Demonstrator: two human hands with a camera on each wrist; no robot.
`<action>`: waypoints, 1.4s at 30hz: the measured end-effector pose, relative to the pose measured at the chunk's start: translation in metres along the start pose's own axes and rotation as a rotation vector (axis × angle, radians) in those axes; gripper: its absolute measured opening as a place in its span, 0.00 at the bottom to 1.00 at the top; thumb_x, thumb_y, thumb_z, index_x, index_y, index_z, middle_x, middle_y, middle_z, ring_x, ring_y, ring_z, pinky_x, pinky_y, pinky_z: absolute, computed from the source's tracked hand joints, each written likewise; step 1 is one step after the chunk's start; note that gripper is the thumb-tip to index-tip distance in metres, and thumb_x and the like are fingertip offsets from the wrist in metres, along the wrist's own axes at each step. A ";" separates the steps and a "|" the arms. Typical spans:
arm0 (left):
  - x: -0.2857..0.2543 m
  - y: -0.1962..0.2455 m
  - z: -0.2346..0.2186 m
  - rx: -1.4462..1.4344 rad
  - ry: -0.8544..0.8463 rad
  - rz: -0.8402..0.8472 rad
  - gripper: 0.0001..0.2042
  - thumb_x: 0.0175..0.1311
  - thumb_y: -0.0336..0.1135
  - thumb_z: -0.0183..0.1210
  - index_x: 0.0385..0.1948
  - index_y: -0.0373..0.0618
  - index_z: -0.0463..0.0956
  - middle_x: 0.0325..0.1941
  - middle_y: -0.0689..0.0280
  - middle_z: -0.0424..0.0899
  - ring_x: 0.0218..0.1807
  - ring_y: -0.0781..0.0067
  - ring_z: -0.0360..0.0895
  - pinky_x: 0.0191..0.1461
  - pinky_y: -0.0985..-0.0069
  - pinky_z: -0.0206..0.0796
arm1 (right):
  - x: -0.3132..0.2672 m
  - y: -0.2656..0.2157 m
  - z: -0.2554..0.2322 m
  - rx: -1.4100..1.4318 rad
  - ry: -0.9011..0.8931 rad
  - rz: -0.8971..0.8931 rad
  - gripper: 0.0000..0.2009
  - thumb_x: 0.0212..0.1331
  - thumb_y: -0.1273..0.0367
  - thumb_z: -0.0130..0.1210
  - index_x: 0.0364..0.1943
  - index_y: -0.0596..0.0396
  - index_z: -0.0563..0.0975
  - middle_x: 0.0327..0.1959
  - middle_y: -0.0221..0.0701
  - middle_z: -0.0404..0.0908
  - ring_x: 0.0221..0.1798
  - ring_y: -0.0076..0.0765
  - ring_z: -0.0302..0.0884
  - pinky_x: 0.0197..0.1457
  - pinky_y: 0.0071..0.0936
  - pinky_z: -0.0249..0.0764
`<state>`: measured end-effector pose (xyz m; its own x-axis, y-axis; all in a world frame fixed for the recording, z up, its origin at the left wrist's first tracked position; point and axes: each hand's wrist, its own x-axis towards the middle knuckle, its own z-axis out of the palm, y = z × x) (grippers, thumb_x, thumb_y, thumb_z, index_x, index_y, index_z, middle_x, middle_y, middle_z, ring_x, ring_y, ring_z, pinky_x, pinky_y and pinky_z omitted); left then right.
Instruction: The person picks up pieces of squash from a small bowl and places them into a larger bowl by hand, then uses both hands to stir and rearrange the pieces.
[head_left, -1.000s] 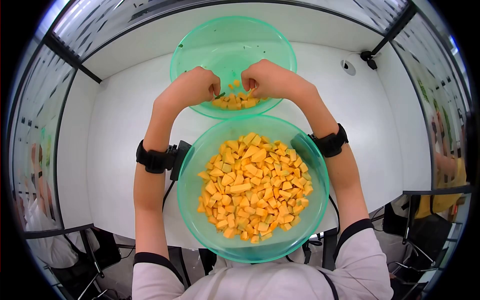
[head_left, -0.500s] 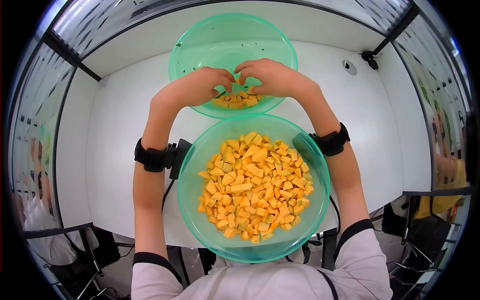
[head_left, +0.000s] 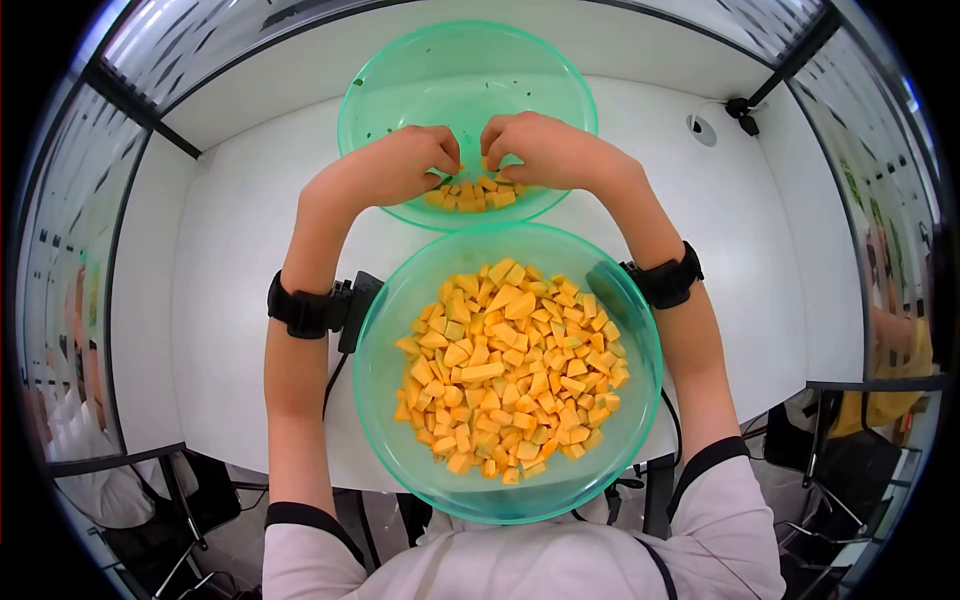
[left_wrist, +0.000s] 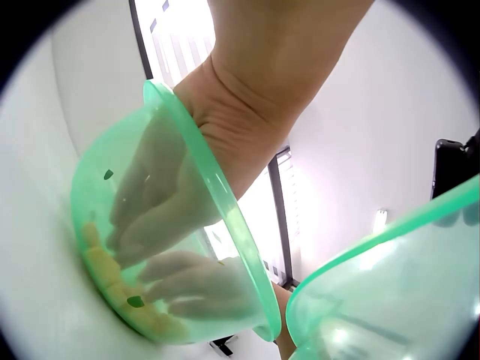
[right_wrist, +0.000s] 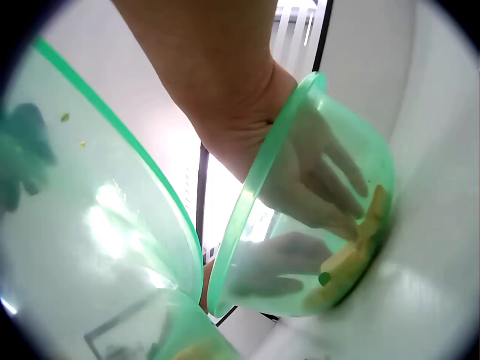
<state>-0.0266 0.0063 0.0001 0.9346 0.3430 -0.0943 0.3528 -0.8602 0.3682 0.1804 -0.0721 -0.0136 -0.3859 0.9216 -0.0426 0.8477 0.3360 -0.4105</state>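
Both hands reach into the far translucent green plastic bowl [head_left: 467, 70]. The left hand [head_left: 395, 165] has its fingers bent down onto the small heap of orange cubed fruit pieces [head_left: 470, 192] at the bowl's near side; the right hand [head_left: 540, 150] does the same just beside it, fingertips nearly meeting. Whether either grip pinches a piece, I cannot tell; through the bowl wall the wrist views show the fingers only loosely spread over the pieces. Nearer the person sits a second, larger translucent green plastic bowl [head_left: 390, 320] full of orange cubes [head_left: 508, 370], touching the first. Both stand on the white bench [head_left: 230, 260].
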 end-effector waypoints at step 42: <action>0.001 0.001 -0.006 -0.029 0.068 0.015 0.10 0.59 0.23 0.54 0.41 0.36 0.79 0.52 0.62 0.78 0.48 0.61 0.77 0.52 0.69 0.70 | -0.070 -0.033 -0.091 0.404 -0.186 -0.586 0.11 0.64 0.69 0.52 0.33 0.62 0.82 0.37 0.36 0.80 0.39 0.34 0.79 0.44 0.28 0.75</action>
<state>-0.0254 0.0088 0.0060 0.9341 0.3560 -0.0265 0.3368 -0.8544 0.3957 0.2130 -0.1300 0.0859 -0.8204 0.5523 0.1479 0.2967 0.6323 -0.7157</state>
